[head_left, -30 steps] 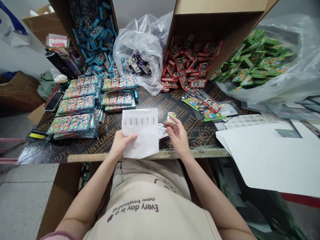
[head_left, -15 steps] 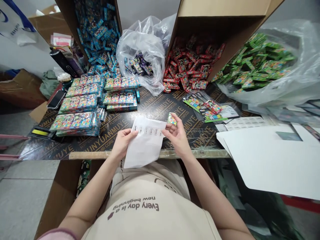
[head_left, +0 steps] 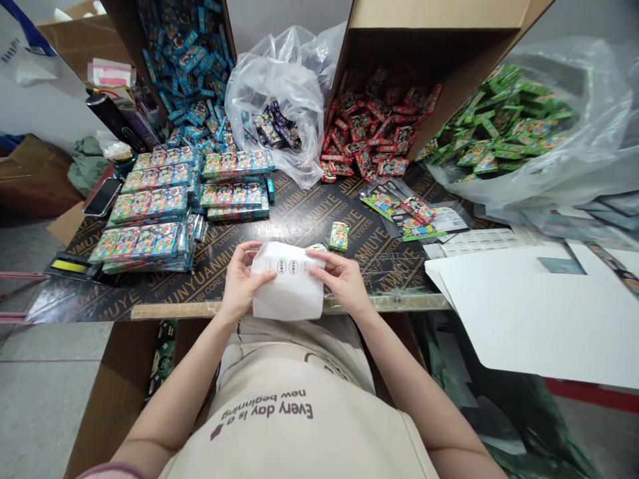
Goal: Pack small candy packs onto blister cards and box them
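Note:
Between my two hands, above the table's front edge, is a white sheet point(head_left: 288, 296) with round, black-printed marks along its upper part. My left hand point(head_left: 242, 278) pinches its left side, thumb in front and fingers behind. On the right side my right hand point(head_left: 343, 276) grips it, with its thumb close to the printed marks. Just beyond my right fingers a small green packet point(head_left: 339, 236) lies on the table. A bit of something colourful peeks out behind the sheet's top right corner, mostly hidden.
Stacks of wrapped packets point(head_left: 142, 239) stand at left beside a phone point(head_left: 102, 197). Farther back are blue packets point(head_left: 192, 60), a clear bag point(head_left: 274, 80), red packets point(head_left: 372, 126) in a carton and green packets point(head_left: 519, 120) in a bag. White card point(head_left: 539, 313) lies at right.
The sheet has been bent over at the top, so fewer round marks show. My right hand has come away from the green packet and moved left and down on the sheet.

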Demonstrator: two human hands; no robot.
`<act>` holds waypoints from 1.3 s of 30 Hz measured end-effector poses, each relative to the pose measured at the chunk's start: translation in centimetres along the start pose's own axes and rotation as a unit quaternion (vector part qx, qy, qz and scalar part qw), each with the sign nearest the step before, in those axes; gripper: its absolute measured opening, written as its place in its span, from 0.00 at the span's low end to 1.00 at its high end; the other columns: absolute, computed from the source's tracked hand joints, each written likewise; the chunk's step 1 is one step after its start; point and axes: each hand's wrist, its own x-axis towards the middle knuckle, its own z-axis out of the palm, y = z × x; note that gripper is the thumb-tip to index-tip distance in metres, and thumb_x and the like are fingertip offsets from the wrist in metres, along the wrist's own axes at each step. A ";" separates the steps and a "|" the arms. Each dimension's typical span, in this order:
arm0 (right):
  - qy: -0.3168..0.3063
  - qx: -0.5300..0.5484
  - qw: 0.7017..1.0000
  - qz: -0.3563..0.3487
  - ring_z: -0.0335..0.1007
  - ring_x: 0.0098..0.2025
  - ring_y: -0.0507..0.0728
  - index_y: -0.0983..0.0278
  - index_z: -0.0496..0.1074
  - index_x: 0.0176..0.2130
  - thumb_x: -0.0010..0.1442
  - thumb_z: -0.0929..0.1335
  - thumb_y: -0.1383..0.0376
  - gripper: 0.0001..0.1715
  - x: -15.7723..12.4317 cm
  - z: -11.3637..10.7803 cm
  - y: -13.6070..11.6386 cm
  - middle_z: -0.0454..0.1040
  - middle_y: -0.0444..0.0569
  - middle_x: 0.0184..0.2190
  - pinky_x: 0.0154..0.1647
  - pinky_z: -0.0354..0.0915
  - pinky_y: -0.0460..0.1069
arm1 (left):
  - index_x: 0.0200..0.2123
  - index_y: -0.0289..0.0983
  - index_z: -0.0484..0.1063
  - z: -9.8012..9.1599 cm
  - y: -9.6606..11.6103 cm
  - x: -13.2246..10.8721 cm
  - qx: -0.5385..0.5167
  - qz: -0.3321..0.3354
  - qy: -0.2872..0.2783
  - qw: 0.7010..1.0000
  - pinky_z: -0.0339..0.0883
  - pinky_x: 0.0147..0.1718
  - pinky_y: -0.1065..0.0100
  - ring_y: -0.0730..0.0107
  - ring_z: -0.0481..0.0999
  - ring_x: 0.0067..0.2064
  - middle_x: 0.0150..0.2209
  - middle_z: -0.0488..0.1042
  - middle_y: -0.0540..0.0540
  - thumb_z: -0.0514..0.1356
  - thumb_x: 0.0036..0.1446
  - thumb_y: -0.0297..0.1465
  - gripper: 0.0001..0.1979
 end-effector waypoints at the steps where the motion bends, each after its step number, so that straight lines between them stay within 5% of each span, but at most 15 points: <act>1: 0.008 -0.001 1.000 0.008 0.77 0.35 0.56 0.61 0.79 0.43 0.47 0.77 0.57 0.23 0.0 0.1 0.0 0.82 0.47 0.35 0.39 0.73 0.51 | 0.55 0.42 0.60 -0.1 0.1 -0.1 0.041 0.013 0.003 0.999 0.71 0.43 0.61 0.59 0.76 0.46 0.46 0.73 0.42 0.67 0.48 0.42 0.33; 3: 0.013 -0.007 1.000 0.023 0.77 0.31 0.56 0.62 0.79 0.41 0.46 0.77 0.57 0.22 -0.1 0.3 -0.1 0.81 0.46 0.31 0.36 0.73 0.51 | 0.57 0.42 0.61 0.0 0.7 -0.3 0.153 0.063 0.027 0.986 0.67 0.51 0.54 0.54 0.73 0.52 0.53 0.70 0.38 0.64 0.52 0.42 0.31; 5: -0.003 -0.016 0.999 0.031 0.77 0.29 0.56 0.63 0.79 0.40 0.47 0.76 0.57 0.21 -0.3 0.9 -0.3 0.81 0.46 0.28 0.34 0.72 0.50 | 0.56 0.43 0.66 0.4 1.6 -0.6 0.275 0.131 0.030 0.952 0.52 0.62 0.45 0.49 0.66 0.60 0.60 0.65 0.38 0.65 0.53 0.40 0.27; 8: -0.034 -0.033 0.998 0.031 0.77 0.29 0.56 0.63 0.78 0.39 0.50 0.75 0.57 0.17 -0.6 1.8 -0.7 0.80 0.46 0.26 0.33 0.71 0.50 | 0.45 0.44 0.75 1.0 2.7 -0.8 0.349 0.175 -0.052 0.919 0.29 0.66 0.41 0.51 0.67 0.59 0.53 0.74 0.43 0.65 0.55 0.37 0.14; 10: -0.047 -0.031 0.998 0.030 0.76 0.28 0.55 0.63 0.77 0.37 0.51 0.74 0.56 0.16 -0.8 2.3 -0.9 0.79 0.45 0.25 0.31 0.69 0.49 | 0.36 0.42 0.78 1.2 2.9 -0.6 0.313 0.142 -0.092 0.934 0.34 0.66 0.43 0.58 0.76 0.46 0.39 0.80 0.48 0.64 0.55 0.36 0.06; 13: -0.056 -0.045 0.997 0.011 0.70 0.24 0.52 0.63 0.74 0.33 0.50 0.74 0.56 0.15 -0.7 2.3 -1.0 0.75 0.43 0.22 0.26 0.64 0.46 | 0.28 0.40 0.77 0.9 2.7 -0.1 0.240 0.081 -0.097 0.962 0.50 0.63 0.48 0.65 0.77 0.33 0.29 0.80 0.50 0.65 0.54 0.38 0.09; 21: -0.113 -0.205 0.961 -0.143 0.67 0.32 0.52 0.62 0.76 0.33 0.59 0.70 0.59 0.09 -0.2 0.8 -1.9 0.72 0.46 0.30 0.32 0.64 0.48 | 0.23 0.41 0.79 0.4 3.3 0.2 0.155 0.016 -0.138 0.978 0.57 0.58 0.52 0.62 0.76 0.31 0.27 0.80 0.48 0.66 0.48 0.43 0.12; 24: -0.092 -0.251 0.940 -0.211 0.68 0.36 0.54 0.61 0.77 0.34 0.61 0.69 0.62 0.06 -0.3 0.8 -1.8 0.72 0.48 0.32 0.36 0.66 0.50 | 0.24 0.40 0.80 0.5 3.3 0.1 0.121 -0.013 -0.135 0.983 0.66 0.45 0.59 0.62 0.76 0.31 0.27 0.80 0.47 0.67 0.46 0.39 0.09; 30: -0.045 -0.307 0.881 -0.357 0.69 0.38 0.57 0.58 0.77 0.36 0.61 0.68 0.68 0.07 -0.8 1.1 -1.2 0.75 0.49 0.34 0.40 0.67 0.54 | 0.24 0.36 0.79 0.4 2.9 0.2 0.029 -0.097 -0.130 0.986 0.62 0.28 0.69 0.69 0.72 0.26 0.24 0.78 0.47 0.68 0.44 0.37 0.10; 35: 0.036 -0.205 0.934 -0.290 0.70 0.49 0.59 0.55 0.73 0.45 0.62 0.68 0.66 0.11 -0.9 1.4 -1.9 0.74 0.50 0.46 0.49 0.67 0.55 | 0.23 0.36 0.79 0.5 2.8 0.1 0.017 -0.124 -0.117 0.985 0.60 0.25 0.70 0.71 0.69 0.23 0.22 0.77 0.48 0.70 0.40 0.36 0.09; 37: 0.007 -0.201 0.950 -0.238 0.70 0.51 0.59 0.55 0.66 0.56 0.60 0.69 0.65 0.24 -0.8 1.6 -2.2 0.73 0.51 0.49 0.52 0.66 0.56 | 0.23 0.35 0.79 0.5 2.7 0.1 0.019 -0.126 -0.118 0.985 0.61 0.26 0.70 0.71 0.70 0.24 0.22 0.77 0.47 0.70 0.40 0.36 0.10; 39: -0.066 -0.199 0.960 -0.185 0.72 0.43 0.57 0.55 0.59 0.61 0.59 0.69 0.66 0.33 -0.6 1.8 -2.1 0.75 0.48 0.41 0.47 0.68 0.54 | 0.25 0.35 0.80 0.4 2.7 0.1 0.021 -0.121 -0.127 0.984 0.61 0.27 0.70 0.70 0.71 0.25 0.24 0.77 0.47 0.69 0.41 0.38 0.12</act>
